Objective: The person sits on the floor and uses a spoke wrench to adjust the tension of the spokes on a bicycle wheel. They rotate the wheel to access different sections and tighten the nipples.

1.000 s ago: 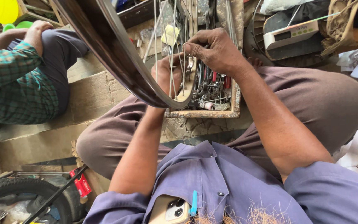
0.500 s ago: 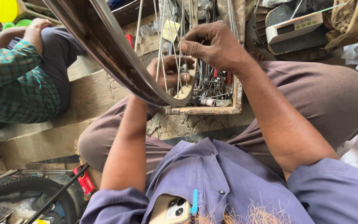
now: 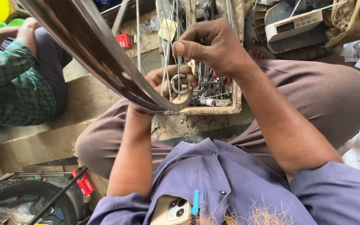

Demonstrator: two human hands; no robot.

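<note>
Right over your lap, you've got one bare wheel rim (image 3: 101, 62) propped up with no tyre on it, curving down from the top left to just above the wooden tray (image 3: 213, 110) between your knees. Your left hand (image 3: 163, 83) is curled shut around the low end of the rim, thumb side toward a small round spoke wrench (image 3: 181, 83), a metal ring that sits right on the spokes (image 3: 169, 50). Your right hand (image 3: 213, 46) is up above it, fingers pinched closed on a couple of those thin spokes.

As for progress, my read is you're somewhere in the middle of the spoke work: a bunch of spokes already run up from the rim, so lacing looks done at this spot, and what's left seems to be going round nipple by nipple. Can't see the hub or the far side of the rim, so no idea how much of the wheel you've covered.

Count-wise: one rim, one wrench, one tray stuffed with tools too jumbled to count, and roughly half a dozen spokes in view, though they overlap and I wouldn't swear to it. Two small red boxes, one (image 3: 123, 40) behind the rim, one (image 3: 84, 183) on the floor by a tyred wheel (image 3: 17, 196). One other person's checked sleeve (image 3: 9, 79) at the left.
</note>
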